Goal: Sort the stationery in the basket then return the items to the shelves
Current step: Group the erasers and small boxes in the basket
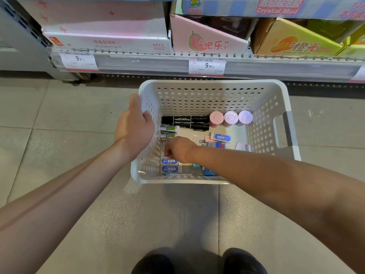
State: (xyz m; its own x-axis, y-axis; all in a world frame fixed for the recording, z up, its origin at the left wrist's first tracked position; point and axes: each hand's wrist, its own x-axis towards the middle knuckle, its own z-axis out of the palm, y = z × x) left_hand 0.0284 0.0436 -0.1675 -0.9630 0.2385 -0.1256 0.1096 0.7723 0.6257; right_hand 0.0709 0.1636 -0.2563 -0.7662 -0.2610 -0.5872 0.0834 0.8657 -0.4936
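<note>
i see both my bare forearms reaching forward and down from the lower corners. my left hand (pixel 134 125) sits at the end of a straight wrist, back of the hand up, thumb apart from the fingers, fingers hooked over and out of sight. my right hand (pixel 178 149) angles in toward the left, knuckles up, fingers curled downward in a pinch, their tips hidden under the hand.

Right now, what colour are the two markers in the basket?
Black, with white lettering: markers, seen best in the head view.
</note>
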